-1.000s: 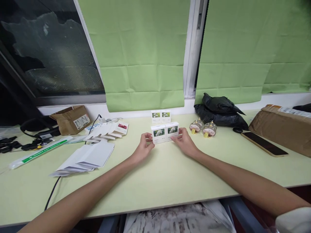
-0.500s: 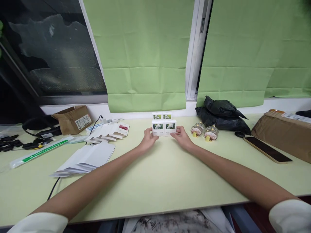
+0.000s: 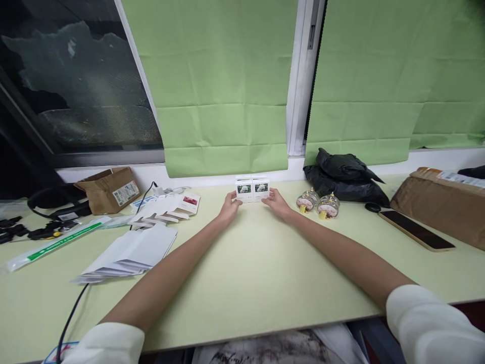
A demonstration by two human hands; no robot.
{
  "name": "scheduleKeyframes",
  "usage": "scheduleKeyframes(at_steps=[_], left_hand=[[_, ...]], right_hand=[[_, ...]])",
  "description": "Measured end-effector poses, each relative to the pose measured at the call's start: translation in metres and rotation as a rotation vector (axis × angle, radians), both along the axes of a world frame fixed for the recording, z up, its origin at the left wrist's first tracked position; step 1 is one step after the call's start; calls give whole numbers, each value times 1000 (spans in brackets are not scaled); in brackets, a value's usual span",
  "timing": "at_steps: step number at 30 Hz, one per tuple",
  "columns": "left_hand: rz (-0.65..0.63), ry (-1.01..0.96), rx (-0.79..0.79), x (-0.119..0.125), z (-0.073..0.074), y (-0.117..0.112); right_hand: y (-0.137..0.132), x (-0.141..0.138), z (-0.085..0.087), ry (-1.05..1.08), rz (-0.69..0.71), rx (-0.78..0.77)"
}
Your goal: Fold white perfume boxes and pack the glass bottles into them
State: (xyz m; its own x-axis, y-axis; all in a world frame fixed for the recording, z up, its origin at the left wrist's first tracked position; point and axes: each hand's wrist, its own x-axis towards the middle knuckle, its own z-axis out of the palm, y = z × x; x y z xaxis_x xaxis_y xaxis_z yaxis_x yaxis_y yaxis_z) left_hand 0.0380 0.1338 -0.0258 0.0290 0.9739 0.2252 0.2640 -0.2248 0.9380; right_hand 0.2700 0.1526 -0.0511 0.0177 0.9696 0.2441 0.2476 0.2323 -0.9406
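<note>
White boxes [image 3: 244, 196] sit near the table's [image 3: 261, 273] back edge, held between my left fingers [image 3: 237, 203] and right fingers [image 3: 267, 201], probably to keep them together.

dark window [image 3: 83, 81] left | green curtains [image 3: 223, 91] centre and right | white frame [image 3: 300, 76] between | pale green table [image 3: 257, 268]

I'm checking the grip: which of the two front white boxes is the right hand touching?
The right box, its outer side against the right hand; the left box meets the left hand instead.
</note>
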Motion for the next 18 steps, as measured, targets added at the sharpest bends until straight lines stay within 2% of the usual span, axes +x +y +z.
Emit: scheduleKeyframes(at_steps=[9,14,18], left_hand=[[-83,128,19,-10,-2,6],[-89,223,-6,-14,-8,14],[-87,335,-14,-17,-9,12]], right_hand=[[-5,8,-4,-67,128,89],[-8,10,-3,-131,112,56],[-12,9,-1,-193,102,24]])
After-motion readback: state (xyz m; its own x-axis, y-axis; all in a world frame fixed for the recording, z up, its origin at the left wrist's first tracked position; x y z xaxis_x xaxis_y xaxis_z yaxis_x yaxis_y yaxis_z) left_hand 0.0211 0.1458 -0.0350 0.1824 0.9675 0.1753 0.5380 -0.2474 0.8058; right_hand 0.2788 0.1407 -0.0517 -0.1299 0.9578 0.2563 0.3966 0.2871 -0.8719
